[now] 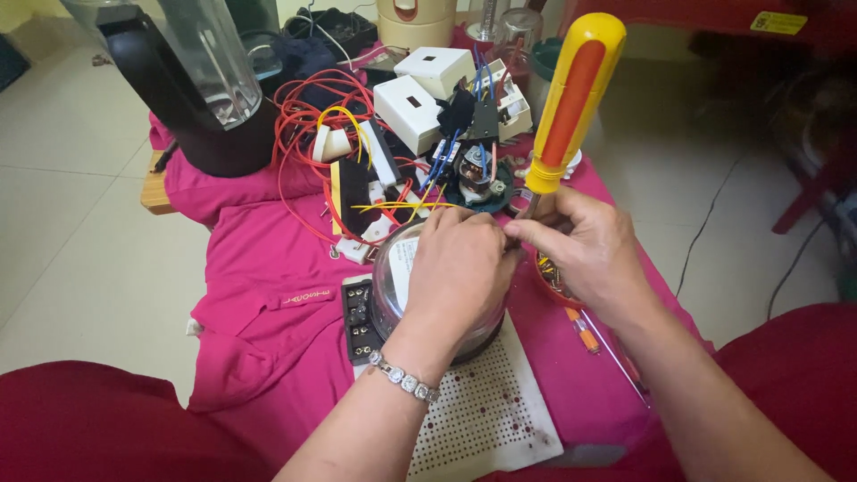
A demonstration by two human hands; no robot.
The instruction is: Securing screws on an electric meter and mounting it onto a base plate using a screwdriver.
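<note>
Floor (80, 205): pale, glossy square tiles with thin dark joints, running along the left side and again at right (714, 178). Soft, even light; faint sheen on the tiles, no hard shadows.

Low wooden stand, one corner (157, 192) showing at left beneath a pink cloth (268, 268) that drapes over its edge in loose folds.

Top right: red table (714, 18) with a yellow sticker (778, 22) on its edge; below it a red leg (803, 192) slants to the floor.

Two thin dark cables (705, 219) trail across the right-hand tiles.

Far upper left: a strip of yellowish wall (36, 9) meets the floor.
</note>
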